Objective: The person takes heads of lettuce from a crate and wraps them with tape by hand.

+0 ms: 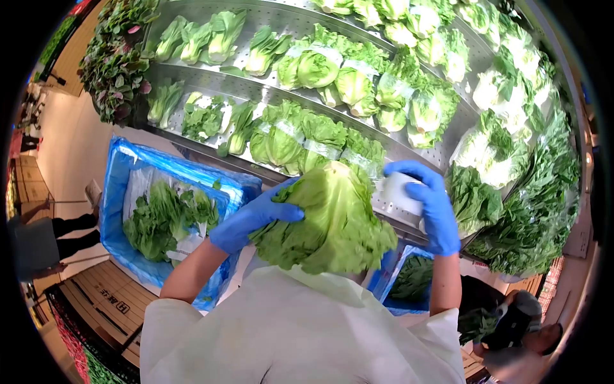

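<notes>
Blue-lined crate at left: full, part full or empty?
Part full: leafy greens lie inside the crate, its blue lining showing around them.

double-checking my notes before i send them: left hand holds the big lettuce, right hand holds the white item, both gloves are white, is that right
No, the gloves are blue, not white, as the head view shows. The rest stands: the left hand holds the big lettuce, and the right hand holds the white item.
</notes>
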Tool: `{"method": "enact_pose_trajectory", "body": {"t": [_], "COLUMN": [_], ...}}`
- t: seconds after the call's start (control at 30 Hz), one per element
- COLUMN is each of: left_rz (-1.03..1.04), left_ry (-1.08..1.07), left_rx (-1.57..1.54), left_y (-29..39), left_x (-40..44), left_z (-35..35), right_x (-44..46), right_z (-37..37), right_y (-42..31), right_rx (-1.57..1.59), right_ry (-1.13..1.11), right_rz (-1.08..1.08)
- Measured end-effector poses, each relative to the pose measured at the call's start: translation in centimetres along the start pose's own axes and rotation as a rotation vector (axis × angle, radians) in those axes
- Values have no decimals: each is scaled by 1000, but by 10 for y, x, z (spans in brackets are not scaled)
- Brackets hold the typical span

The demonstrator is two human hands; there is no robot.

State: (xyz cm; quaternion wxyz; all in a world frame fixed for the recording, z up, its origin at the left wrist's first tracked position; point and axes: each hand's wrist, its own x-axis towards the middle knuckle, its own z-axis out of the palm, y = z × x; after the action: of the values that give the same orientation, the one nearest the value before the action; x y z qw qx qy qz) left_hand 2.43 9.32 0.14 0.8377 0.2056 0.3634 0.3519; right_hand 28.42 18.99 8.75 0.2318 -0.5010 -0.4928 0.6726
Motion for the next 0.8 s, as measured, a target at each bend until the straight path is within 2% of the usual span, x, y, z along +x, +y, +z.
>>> {"method": "enact_pose_trajectory", "body": {"t": [0.07, 0.1, 0.13, 0.2, 0.23, 0.3, 0.4, 0.47, 0.53, 0.57, 0.63, 0.67, 0.7, 0.77, 0.8], "left_rz": [86, 91, 80, 67, 129, 273, 278, 302, 386, 400, 458, 510, 514, 637, 639], "left_ry": [23, 24, 46, 62, 86, 116, 256, 258, 386, 418, 431, 435, 439, 477, 477], "left_rx": [-103, -115, -167, -224, -151, -20, -27, -119, -85, -84, -55, -18, -23, 222, 220], "left_y": [-12, -16, -19, -25, -28, -34, -40, -38, -33, -25, -21, -21, -23, -25, -24], "left_x": [8, 12, 17, 23, 26, 31, 26, 17, 6, -1, -7, -9, -11, -13, -15], "left_z": [-4, -3, -2, 5, 8, 11, 17, 24, 31, 36, 36, 36, 33, 29, 31], "right_x": [-9, -16, -19, -20, -15, -4, 6, 6, 2, -1, -7, -9, -12, -19, -19], "right_z": [-11, -9, -4, 19, 32, 44, 49, 51, 52, 53, 55, 57, 60, 72, 73], "right_y": [-11, -17, -22, -27, -27, -11, 5, 8, 11, 11, 9, 9, 10, 6, 6], "right_rx": [-51, 2, -7, -84, -200, -383, -493, -551, -309, -315, -30, -34, 120, 387, 384], "right_ry": [-70, -167, -169, -403, -442, -398, -349, -337, -362, -372, -364, -370, -345, -288, -289], "right_rz": [-80, -62, -56, 46, 100, 61, 53, 55, -58, -53, -22, -19, -27, -15, -15]}}
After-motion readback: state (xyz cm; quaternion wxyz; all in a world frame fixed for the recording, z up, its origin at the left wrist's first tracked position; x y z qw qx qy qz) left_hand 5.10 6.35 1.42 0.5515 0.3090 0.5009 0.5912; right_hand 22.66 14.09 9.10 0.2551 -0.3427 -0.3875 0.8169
